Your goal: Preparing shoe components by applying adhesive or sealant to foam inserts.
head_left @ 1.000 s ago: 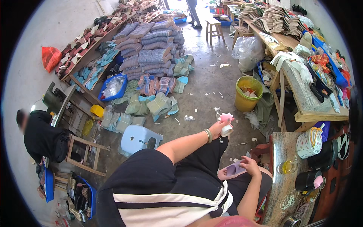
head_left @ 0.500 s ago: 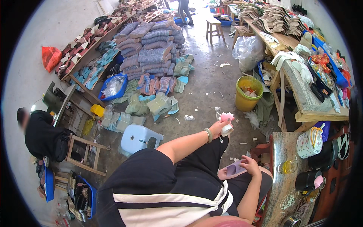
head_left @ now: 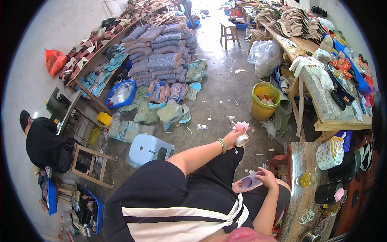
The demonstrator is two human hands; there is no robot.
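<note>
My left hand point(head_left: 231, 139), with a bracelet at its wrist, is closed around a small pink-and-white object point(head_left: 242, 140). Its white body is rounded and its pink top has jagged points; I cannot make out its exact kind. The hand is held out over my left knee. Beside my right thigh is my right hand point(head_left: 267, 178), its fingers apart and nothing in them. Beneath it a foot in a lilac slipper point(head_left: 250, 181) shows.
A light blue plastic stool point(head_left: 147, 148) stands left of my legs, near stacks of insoles point(head_left: 165, 60). Ahead is a yellow bin point(head_left: 264, 105). At right, a table point(head_left: 299, 161) bears a patterned container point(head_left: 329, 153) and a black mug point(head_left: 327, 192). A person point(head_left: 46, 141) sits at left.
Both my hands stay almost where they were. The seated person at left has shifted their head, and the standing person at the far end has moved a little left.
</note>
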